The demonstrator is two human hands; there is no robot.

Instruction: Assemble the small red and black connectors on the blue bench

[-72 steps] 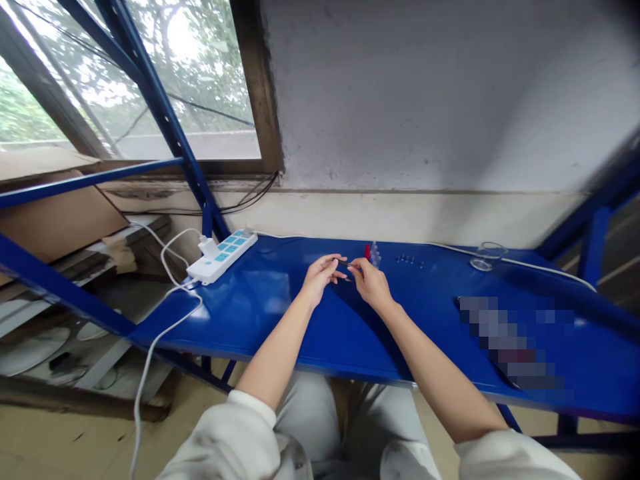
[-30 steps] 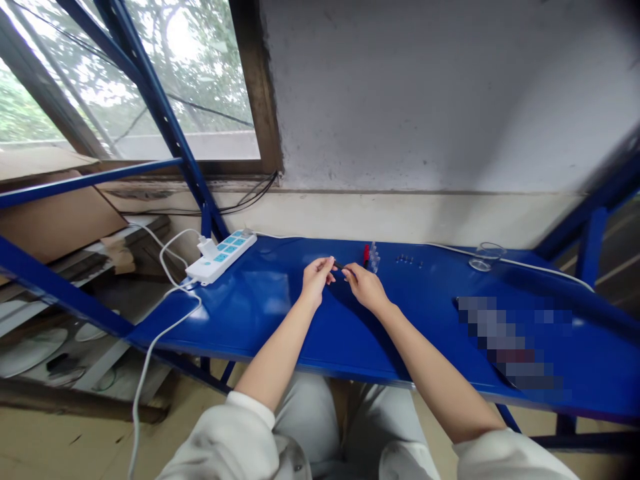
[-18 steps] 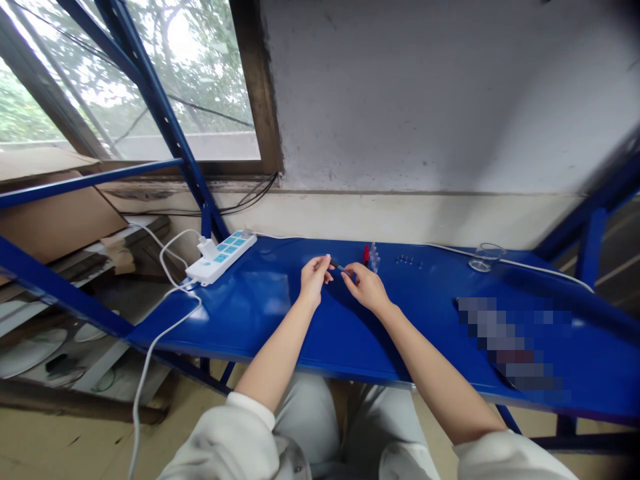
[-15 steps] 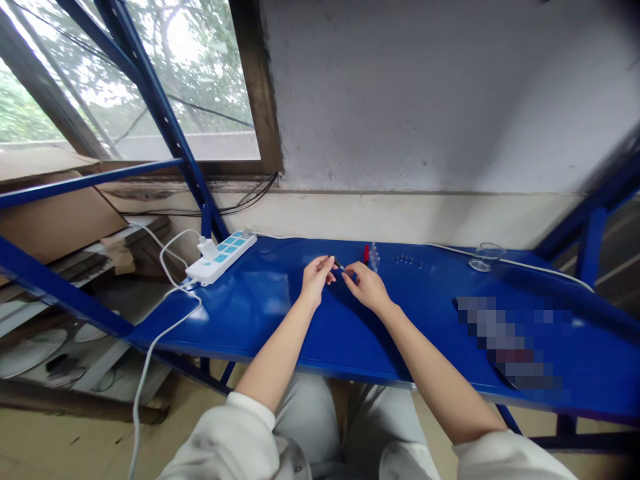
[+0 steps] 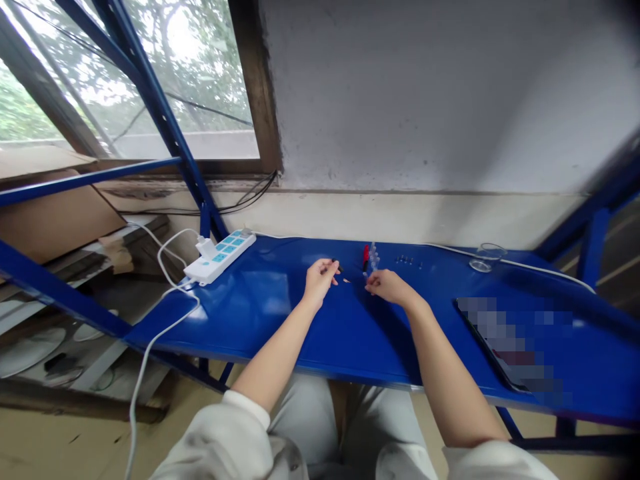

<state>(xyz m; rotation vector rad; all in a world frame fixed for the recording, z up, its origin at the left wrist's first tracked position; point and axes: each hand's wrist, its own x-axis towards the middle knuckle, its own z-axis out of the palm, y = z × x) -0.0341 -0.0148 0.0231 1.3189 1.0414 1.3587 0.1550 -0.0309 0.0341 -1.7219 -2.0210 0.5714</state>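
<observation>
My left hand (image 5: 319,279) is closed over the blue tabletop, pinching a small, thin black piece (image 5: 341,269) whose kind I cannot make out. To its right, my right hand (image 5: 387,287) is lowered at the near end of a clear, knobbly plastic strip (image 5: 374,257). Its fingers are pinched together, and whatever lies between them is hidden. Beside the strip lies a slim red and black item (image 5: 366,255), too small to identify. A few small dark-topped pieces (image 5: 405,259) stand in a row farther right.
A white power strip (image 5: 220,259) with a plug sits at the left, its cable hanging off the table (image 5: 260,333). A clear round object (image 5: 481,265) stands at the back right near a white cable. A dark flat object (image 5: 490,353), partly pixelated, lies at the right.
My right hand has moved right, away from my left hand and the black piece, to the near end of the clear strip. My left hand has stayed almost in place.
</observation>
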